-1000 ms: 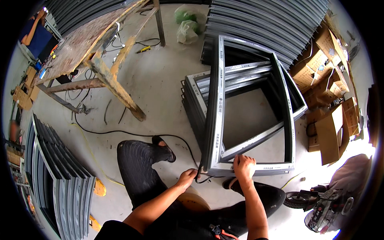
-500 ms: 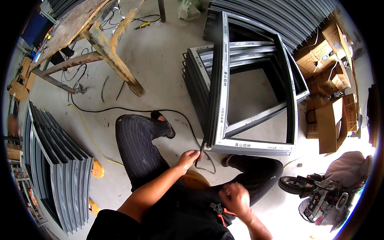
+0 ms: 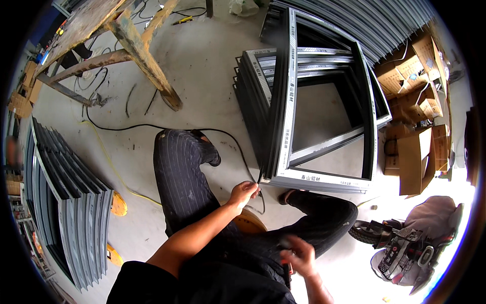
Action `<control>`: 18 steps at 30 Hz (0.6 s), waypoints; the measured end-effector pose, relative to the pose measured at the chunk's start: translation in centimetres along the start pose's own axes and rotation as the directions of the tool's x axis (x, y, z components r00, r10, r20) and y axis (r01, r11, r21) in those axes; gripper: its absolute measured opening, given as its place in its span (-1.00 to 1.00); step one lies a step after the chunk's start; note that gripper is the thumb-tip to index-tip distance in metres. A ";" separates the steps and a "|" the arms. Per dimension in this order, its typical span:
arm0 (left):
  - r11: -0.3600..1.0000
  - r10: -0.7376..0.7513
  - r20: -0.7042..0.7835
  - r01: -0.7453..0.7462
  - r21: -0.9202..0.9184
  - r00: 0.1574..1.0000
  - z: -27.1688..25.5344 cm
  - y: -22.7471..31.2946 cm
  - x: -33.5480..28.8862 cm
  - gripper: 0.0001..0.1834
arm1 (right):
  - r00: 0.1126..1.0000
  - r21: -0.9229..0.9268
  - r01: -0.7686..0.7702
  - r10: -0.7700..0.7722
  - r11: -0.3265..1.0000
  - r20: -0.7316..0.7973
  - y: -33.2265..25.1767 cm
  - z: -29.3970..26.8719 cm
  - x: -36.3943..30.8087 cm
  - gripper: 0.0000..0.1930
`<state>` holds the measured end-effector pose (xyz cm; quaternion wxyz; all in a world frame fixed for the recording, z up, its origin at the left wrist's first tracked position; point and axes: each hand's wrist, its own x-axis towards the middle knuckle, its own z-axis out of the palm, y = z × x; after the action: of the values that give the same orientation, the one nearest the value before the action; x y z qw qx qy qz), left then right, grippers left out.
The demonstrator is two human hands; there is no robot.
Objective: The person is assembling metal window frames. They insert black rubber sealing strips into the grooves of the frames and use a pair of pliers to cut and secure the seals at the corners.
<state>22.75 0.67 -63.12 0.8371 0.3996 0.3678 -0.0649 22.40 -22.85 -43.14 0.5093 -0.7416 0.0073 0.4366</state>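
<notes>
Left hand [image 3: 245,192] pinches thin black cord [image 3: 262,201]; grey rectangular metal frame [image 3: 324,178] just right. Right hand [image 3: 302,254] blurred, grip unclear.

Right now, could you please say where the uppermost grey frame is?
The uppermost grey frame lies right of centre in the head view, atop other frames, just beyond the left hand.
</notes>
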 end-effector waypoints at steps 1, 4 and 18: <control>1.000 -0.002 -0.008 0.002 -0.012 1.000 0.2 0.0 -0.1 -0.82 | 0.993 0.220 0.062 -0.082 0.973 0.085 -1.1 -0.6 1.2 -0.36; 0.999 0.004 0.000 -0.004 -0.047 1.000 0.3 -0.2 -0.1 -0.83 | 0.950 0.760 -0.102 -0.163 0.642 0.265 -2.9 0.1 3.4 -0.13; 0.989 0.096 -0.033 -0.091 0.120 0.995 0.7 -0.5 -0.4 -0.81 | 0.955 -0.553 0.101 0.075 0.827 0.287 -4.1 -1.1 14.9 -0.67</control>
<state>22.64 -0.26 -62.93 0.8067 0.4666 0.3604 -0.0394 34.14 -15.25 -49.72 0.2669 -0.7844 -0.2027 0.5219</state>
